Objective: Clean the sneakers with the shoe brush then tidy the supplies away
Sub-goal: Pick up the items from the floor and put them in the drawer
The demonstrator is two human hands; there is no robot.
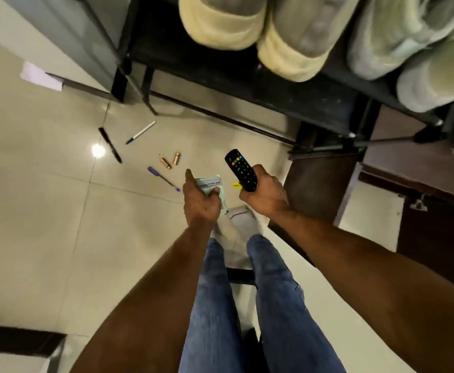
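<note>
The right hand (264, 193) was curled around the lower end of a black remote control (241, 169), whose coloured buttons showed near its top; a small yellow object (236, 185) stuck out just beside the fingers, too little of it visible to name. The left hand (201, 200) pinched a pale green printed packet (211, 187) between thumb and fingers. Its label carried dark lettering, of which only a fragment like "HI-POLY LEAD" could be made out, the rest blurred.

Below the hands stood the person's legs in blue jeans (274, 292), with a grey sock (243, 222) visible at the foot.

On the floor ahead of the left hand lay a purple pen (163, 179), two copper-coloured batteries (169, 160) close together, a black marker (110, 145) and a white pen with a blue cap (141, 132), all apart from one another.

The sneakers (409, 49), pale green-grey, sat on the top shelf of a black metal shoe rack (287, 84) at the upper right, beside a pair of cream fuzzy slippers (258, 30). No shoe brush could be seen.

The floor (45, 211) was glossy cream tile reflecting a ceiling light. Dark wooden furniture (436, 224) stood at the right.
</note>
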